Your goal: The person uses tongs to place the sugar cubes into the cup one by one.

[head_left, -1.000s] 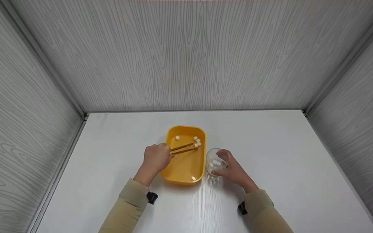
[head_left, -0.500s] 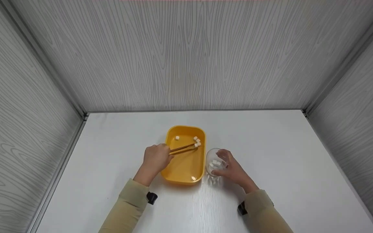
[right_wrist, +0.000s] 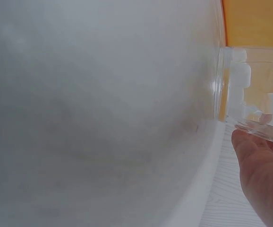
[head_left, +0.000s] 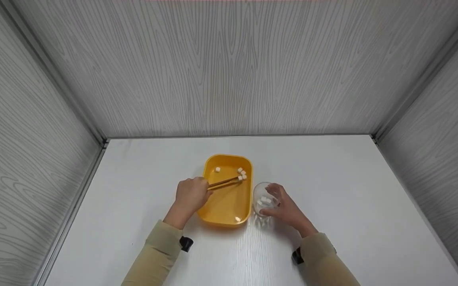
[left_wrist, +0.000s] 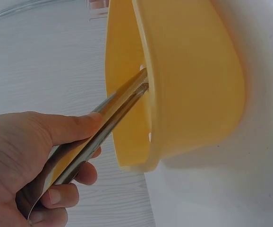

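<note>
Metal tongs [left_wrist: 120,105], angled into a yellow tray [head_left: 224,208], are gripped by the left hand [head_left: 191,194], fingers curled; a clear cup [head_left: 258,194] is held in the right hand's [head_left: 288,208] curved fingers.

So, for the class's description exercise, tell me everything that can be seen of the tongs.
The tongs look like shiny, bare metal: two long arms joined by a bend at the back, with toothed-looking tips. The left hand grips them, thumb on one arm and fingers curled round the other. The arms stand close together, their tips inside the yellow tray, at a white cube; whether they pinch it is unclear.
</note>
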{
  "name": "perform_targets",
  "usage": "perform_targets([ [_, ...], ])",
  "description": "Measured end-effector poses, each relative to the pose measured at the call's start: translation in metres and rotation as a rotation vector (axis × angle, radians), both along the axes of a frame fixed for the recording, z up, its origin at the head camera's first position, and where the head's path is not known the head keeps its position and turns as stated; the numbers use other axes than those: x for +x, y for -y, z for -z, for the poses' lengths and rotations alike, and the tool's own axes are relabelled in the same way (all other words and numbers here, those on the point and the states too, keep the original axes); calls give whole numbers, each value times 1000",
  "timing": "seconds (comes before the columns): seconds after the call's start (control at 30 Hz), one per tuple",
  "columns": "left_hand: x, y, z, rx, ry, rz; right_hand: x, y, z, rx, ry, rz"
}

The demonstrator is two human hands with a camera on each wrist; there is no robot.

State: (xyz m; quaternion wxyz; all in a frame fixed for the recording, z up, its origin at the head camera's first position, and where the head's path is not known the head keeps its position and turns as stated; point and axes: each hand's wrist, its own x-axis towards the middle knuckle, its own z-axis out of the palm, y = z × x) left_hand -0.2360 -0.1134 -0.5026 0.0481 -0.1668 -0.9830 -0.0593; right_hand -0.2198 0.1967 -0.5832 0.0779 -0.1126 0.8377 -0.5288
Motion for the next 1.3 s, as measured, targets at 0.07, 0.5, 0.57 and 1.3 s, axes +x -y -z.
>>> perform_targets([
  [0.07, 1, 1, 0, -3, -11, 7, 0, 0, 0, -6, 0, -5],
  [0.5, 10, 12, 8, 21, -59, 29, -1, -1, -1, -42, -16, -21],
  [0.57, 12, 13, 9, 25, -66, 26, -2, -1, -1, -49, -16, -20],
  [1.3, 37, 29, -1, 161, -138, -3, -2, -1, 1, -26, 7, -8],
])
